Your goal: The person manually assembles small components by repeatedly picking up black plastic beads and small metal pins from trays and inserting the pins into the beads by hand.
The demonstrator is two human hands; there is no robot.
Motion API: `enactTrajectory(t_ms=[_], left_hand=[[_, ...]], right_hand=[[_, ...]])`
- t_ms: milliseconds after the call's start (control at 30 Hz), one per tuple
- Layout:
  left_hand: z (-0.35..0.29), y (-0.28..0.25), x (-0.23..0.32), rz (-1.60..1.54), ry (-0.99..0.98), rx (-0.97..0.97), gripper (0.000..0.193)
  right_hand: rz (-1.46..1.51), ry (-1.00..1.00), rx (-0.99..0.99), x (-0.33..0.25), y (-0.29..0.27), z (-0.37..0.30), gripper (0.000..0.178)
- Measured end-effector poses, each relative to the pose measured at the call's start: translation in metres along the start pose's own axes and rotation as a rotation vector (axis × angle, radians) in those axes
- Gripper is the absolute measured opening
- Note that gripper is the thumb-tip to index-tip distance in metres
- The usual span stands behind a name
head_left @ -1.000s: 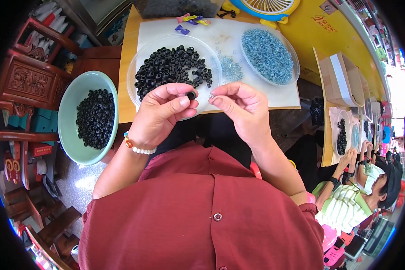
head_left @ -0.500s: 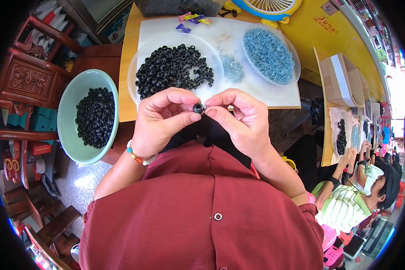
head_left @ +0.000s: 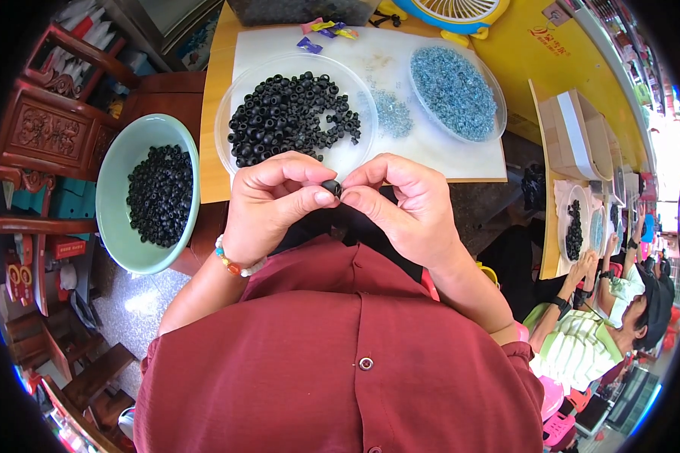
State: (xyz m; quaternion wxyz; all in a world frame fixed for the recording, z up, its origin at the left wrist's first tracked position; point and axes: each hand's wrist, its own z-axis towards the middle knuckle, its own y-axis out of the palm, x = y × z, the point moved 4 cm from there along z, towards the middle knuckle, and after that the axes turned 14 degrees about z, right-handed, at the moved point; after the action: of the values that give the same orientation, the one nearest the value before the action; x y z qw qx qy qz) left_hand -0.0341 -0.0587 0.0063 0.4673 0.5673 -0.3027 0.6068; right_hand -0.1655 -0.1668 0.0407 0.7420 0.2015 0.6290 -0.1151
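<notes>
Between the thumb and forefinger of my left hand (head_left: 279, 192) is a round black bead (head_left: 331, 186), held up at the table's near edge. The closed fingertips of my right hand (head_left: 400, 200) meet the bead's right side; whatever they pinch is hidden. Just beyond my hands, a clear round tray (head_left: 221, 121) carries many black beads (head_left: 268, 113) of mixed sizes. Small clear blue beads (head_left: 453, 94) fill an oval tray (head_left: 499, 121) farther right, and more of them lie loose on the white sheet (head_left: 461, 162).
On my left stands a pale green basin (head_left: 109, 219) of black beads. Wrapped sweets (head_left: 329, 32), a dark bin (head_left: 302, 11) and a blue-yellow fan (head_left: 453, 11) are at the back. At right, other people work by a second table (head_left: 549, 226). A carved wooden chair (head_left: 57, 143) is far left.
My right fingertips have moved slightly left against the black bead. The small clear piece that showed between them and the bead is no longer visible.
</notes>
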Motion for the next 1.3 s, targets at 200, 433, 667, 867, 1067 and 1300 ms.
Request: enactTrajectory(t_ms=[200,433,667,867,1067,1300], left_hand=[[-0.002,0.001,0.002,0.104,0.016,-0.034,0.017],[-0.016,0.008,-0.018,-0.226,-0.273,-0.098,0.015],[-0.021,-0.009,-0.033,-0.398,-0.380,0.049,0.019],[-0.016,-0.036,-0.031,-0.541,-0.347,0.143,0.019],[-0.013,-0.028,-0.034,-0.557,-0.351,0.138,0.020],[-0.012,-0.029,-0.036,-0.567,-0.373,0.129,0.021]], right_hand=[[-0.021,0.041,-0.029,0.000,0.000,0.004,0.010],[0.738,0.356,-0.038,0.043,0.010,-0.002,0.018],[0.331,0.350,0.052,0.053,-0.007,0.005,0.015],[-0.896,-0.162,0.115,0.041,-0.035,0.047,0.003],[-1.384,-0.117,0.003,0.067,-0.021,0.078,0.005],[-1.366,-0.079,0.010,0.071,-0.023,0.082,0.006]])
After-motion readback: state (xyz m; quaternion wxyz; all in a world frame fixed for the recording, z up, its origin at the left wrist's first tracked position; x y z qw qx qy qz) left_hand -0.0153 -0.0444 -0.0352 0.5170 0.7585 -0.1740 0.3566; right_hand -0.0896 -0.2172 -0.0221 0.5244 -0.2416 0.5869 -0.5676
